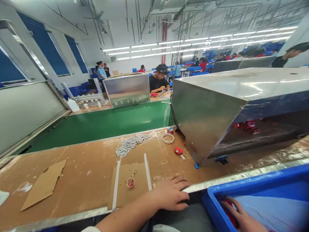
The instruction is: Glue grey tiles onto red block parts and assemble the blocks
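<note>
My left hand (172, 194) lies over the front edge of the brown-covered table (82, 180), fingers spread, with nothing in it. My right hand (245, 215) reaches into a blue bin (217, 206) at the lower right. Its fingers curl round a red piece (230, 214), mostly hidden by the hand and the bin wall. Left of my left hand, a small cup with red contents (130, 182) stands between two white tape strips. Beyond lies a pile of small grey flat pieces (131, 144). A small red toy-like item (178, 150) rests near a tape roll (168, 138).
A large metal hood (205, 119) rises at the right, with several red items (248, 126) under it. Behind the table runs a green belt (103, 124). A cardboard piece (45, 183) lies at left. Across the belt a person (158, 80) sits working.
</note>
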Demonstrator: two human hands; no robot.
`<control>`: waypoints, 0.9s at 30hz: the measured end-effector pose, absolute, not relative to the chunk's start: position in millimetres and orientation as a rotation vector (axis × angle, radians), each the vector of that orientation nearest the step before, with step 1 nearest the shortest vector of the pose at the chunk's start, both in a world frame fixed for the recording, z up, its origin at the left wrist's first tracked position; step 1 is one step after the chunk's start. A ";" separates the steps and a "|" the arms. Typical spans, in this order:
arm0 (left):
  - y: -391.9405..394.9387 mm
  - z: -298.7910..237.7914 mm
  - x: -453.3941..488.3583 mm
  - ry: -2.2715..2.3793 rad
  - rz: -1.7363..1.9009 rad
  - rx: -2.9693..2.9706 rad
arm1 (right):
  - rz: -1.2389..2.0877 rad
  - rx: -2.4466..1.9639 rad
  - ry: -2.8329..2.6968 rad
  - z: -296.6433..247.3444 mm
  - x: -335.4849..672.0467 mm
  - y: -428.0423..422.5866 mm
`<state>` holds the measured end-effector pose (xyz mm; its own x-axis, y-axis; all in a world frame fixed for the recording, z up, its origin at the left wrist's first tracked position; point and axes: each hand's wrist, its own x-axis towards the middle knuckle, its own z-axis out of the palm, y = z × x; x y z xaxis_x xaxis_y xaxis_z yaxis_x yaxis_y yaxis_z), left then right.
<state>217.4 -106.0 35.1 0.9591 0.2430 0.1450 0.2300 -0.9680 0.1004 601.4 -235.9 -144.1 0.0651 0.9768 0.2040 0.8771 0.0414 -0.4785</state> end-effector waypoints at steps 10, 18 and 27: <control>-102.4 38.4 223.2 0.471 0.249 2.888 | 0.304 -2.257 -1.963 -37.2 553.6 -235.4; -94.8 28.7 223.9 0.342 0.379 3.029 | 0.336 -2.346 -2.003 -25.1 565.2 -250.1; -76.9 20.5 226.7 0.160 0.598 3.172 | 0.489 -2.020 -1.927 -47.9 584.9 -246.6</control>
